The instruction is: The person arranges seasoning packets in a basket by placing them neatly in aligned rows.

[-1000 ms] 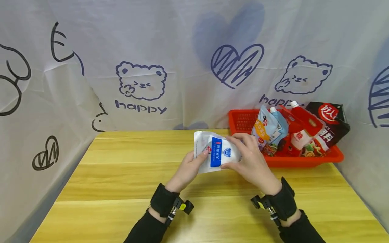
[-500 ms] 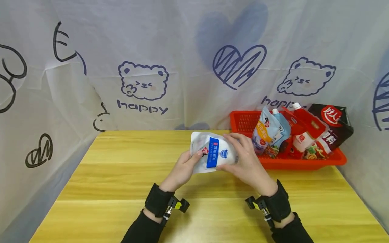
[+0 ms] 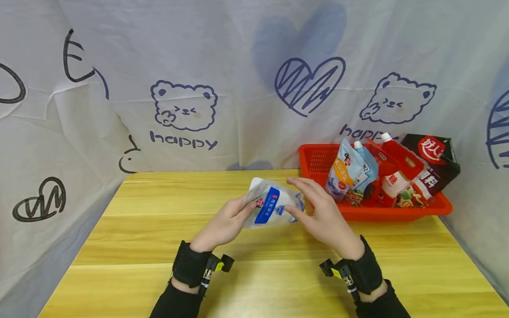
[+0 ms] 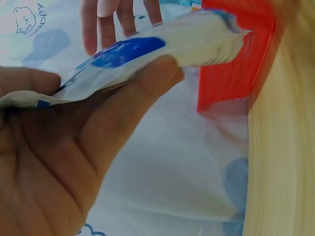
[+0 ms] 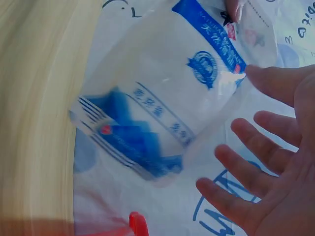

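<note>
A white plastic bag of sea salt with a blue label is raised over the table, its right end tipped away. My left hand pinches its left edge, thumb on the label side and fingers behind, as the left wrist view also shows. By the bag's right end is my right hand, with its fingers spread and not wrapped around it. In the right wrist view the bag's printed bottom seam hangs past the open fingers, and the thumb tip lies right at the bag's edge.
A red plastic basket stands at the table's back right, holding a light-blue pouch, a red spouted pouch and a black seasoning packet. The wooden table meets a drawn-on white cloth behind.
My right hand has loosened from the bag, and its fingers have spread. The left hand has moved left and slightly down, tilting the bag so its right end swings away.
</note>
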The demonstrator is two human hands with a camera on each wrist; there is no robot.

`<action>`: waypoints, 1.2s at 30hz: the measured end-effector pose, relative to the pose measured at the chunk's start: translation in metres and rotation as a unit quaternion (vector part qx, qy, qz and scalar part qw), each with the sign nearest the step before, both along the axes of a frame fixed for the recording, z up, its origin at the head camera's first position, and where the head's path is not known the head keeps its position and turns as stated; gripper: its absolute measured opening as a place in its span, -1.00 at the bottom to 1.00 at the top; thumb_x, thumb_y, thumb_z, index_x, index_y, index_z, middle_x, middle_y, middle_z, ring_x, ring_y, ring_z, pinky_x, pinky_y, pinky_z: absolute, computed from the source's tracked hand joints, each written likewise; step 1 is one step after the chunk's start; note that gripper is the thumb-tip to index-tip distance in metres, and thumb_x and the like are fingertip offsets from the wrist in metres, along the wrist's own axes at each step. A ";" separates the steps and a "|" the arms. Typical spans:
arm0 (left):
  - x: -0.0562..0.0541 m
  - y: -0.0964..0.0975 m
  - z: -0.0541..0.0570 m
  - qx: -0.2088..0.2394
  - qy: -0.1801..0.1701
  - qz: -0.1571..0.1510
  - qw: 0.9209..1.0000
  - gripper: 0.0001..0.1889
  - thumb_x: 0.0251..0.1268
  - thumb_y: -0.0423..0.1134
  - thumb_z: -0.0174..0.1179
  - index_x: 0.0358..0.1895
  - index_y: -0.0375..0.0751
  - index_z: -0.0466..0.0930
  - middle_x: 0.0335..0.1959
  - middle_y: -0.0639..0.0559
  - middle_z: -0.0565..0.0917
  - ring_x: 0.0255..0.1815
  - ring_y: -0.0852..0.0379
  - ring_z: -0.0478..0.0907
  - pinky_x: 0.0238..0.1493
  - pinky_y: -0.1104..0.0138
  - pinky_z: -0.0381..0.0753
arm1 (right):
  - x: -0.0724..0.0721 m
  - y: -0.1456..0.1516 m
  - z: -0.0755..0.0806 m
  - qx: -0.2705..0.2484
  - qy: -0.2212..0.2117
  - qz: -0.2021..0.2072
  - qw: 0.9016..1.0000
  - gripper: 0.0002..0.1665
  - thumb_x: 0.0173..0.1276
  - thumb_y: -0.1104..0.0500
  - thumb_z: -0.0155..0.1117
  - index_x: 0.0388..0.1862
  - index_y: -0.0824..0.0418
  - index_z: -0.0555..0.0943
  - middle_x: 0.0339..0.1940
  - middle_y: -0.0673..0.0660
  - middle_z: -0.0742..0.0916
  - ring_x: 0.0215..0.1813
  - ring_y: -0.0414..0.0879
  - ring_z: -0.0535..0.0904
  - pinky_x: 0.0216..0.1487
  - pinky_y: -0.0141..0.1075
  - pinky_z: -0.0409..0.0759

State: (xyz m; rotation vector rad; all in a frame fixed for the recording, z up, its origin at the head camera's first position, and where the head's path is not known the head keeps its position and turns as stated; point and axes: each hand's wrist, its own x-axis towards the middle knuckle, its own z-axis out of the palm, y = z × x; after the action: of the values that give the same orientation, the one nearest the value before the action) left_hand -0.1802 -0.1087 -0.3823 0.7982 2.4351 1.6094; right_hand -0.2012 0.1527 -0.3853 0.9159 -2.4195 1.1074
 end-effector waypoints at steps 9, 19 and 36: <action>0.001 -0.002 0.004 -0.057 -0.021 -0.049 0.997 -0.53 0.76 -0.20 -0.17 0.57 -0.22 0.33 0.29 -0.16 0.66 0.25 -0.05 0.65 0.30 0.00 0.60 | 0.004 -0.010 -0.003 -0.006 -0.029 0.042 0.999 -0.50 0.42 0.25 0.44 0.31 0.21 0.61 0.17 0.12 0.72 0.17 0.00 0.68 0.16 -0.06 0.71; -0.001 -0.003 0.007 -0.075 -0.033 -0.055 0.995 -0.56 0.75 -0.20 -0.15 0.52 -0.22 0.40 0.18 -0.07 0.71 0.14 0.11 0.68 0.20 0.14 0.66 | 0.004 -0.013 -0.002 -0.005 -0.059 0.028 0.998 -0.72 0.31 0.29 0.52 -0.01 0.20 0.71 -0.14 0.05 0.78 -0.13 -0.12 0.73 -0.17 -0.33 0.76; -0.007 -0.015 0.005 0.069 -0.021 0.011 0.997 -0.62 0.63 -0.16 0.11 0.34 -0.25 0.56 0.21 -0.20 0.67 0.15 -0.10 0.66 0.14 0.07 0.69 | 0.003 -0.014 -0.004 -0.122 -0.004 -0.001 0.993 -0.73 0.20 0.44 0.55 -0.16 0.23 0.73 -0.22 0.09 0.82 -0.22 -0.08 0.77 -0.31 -0.33 0.76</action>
State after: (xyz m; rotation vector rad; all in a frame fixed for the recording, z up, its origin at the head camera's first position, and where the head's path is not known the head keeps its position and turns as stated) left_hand -0.1875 -0.1239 -0.3775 0.7516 2.3331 1.8004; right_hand -0.1984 0.1383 -0.3897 0.8302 -2.2256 1.3714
